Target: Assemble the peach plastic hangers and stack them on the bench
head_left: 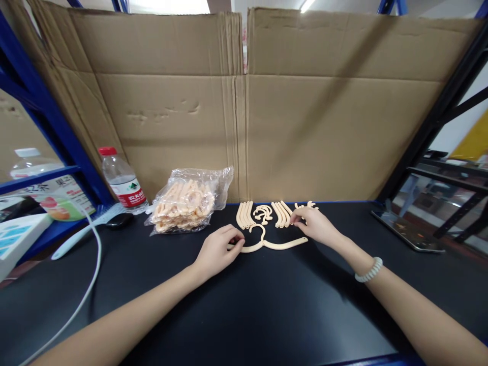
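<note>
A beige hanger with a curved hook lies on the black table. My left hand has its fingers closed round the hanger's left arm. My right hand is bent over beside the right-hand row of beige strips, above the hanger's right end; its fingertips are pinched, and what they hold is too small to make out. Loose hooks lie between that row and a left-hand row of strips. Small beige pieces lie just behind my right hand.
A clear bag of beige parts sits left of the rows. Farther left are a red-capped bottle, a light blue handled object and a white cable. A phone lies at the right. Cardboard stands behind the table.
</note>
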Tool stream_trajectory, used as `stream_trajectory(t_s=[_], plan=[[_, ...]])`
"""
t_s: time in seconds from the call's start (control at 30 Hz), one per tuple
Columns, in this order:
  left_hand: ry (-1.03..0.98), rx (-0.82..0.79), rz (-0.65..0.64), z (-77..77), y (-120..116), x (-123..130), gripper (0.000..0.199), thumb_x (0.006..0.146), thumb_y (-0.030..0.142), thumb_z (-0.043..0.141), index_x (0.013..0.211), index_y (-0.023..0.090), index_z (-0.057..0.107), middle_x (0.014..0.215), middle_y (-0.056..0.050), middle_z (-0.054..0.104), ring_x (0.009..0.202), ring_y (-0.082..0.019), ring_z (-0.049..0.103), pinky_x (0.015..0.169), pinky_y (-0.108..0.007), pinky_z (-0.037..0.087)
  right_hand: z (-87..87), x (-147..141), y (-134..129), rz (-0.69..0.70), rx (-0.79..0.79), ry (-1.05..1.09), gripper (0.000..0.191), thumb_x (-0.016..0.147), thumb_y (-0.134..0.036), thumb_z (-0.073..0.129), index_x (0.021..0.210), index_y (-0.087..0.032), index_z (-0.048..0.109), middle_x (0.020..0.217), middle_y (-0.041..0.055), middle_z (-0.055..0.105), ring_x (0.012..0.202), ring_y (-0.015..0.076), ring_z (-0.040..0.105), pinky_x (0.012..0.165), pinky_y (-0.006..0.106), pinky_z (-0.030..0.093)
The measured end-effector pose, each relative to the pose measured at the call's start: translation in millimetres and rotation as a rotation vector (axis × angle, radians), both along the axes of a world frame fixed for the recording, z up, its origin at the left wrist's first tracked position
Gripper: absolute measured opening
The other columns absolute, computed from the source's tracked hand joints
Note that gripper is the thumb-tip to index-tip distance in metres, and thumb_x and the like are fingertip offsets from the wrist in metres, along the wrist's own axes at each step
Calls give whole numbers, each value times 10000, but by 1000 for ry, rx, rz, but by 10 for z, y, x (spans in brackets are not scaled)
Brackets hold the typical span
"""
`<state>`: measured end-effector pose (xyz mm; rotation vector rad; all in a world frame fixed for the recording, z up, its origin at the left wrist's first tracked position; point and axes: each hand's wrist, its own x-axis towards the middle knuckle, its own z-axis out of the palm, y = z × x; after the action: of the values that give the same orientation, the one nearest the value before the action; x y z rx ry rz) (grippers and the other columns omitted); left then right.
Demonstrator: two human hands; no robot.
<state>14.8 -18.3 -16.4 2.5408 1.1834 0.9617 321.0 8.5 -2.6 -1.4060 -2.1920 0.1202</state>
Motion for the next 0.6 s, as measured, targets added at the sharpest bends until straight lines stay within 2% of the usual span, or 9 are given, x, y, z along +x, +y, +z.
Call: stream_trajectory(t_s=[0.17, 0.37, 0.6], plan=[[-97, 10, 42, -9, 64, -12, 116, 848, 204, 511, 797, 191, 614, 756, -4, 583, 676, -131, 565, 637, -242, 437, 1, 35, 13, -13, 57, 16, 175, 740, -36, 566, 758, -200, 626, 766, 5, 675, 765, 176, 615, 669, 253, 432], [-97, 90, 91, -14, 83, -18, 139, 847, 197, 493, 772, 189, 609, 720, 0, 569, 662, -132, 561, 622, -239, 427, 44, 16, -36, -70, 166, -20, 193, 728, -11, 542, 726, -192, 610, 739, 9, 671, 725, 177, 604, 635, 255, 395], [-79, 147, 146, -4, 36, -21, 136, 831, 184, 484, 746, 186, 590, 694, 0, 542, 641, -136, 540, 610, -244, 409, 53, -37, -124, -73, 230, 55, 159, 741, -49, 546, 756, -190, 618, 748, 14, 664, 700, 165, 599, 647, 256, 411]])
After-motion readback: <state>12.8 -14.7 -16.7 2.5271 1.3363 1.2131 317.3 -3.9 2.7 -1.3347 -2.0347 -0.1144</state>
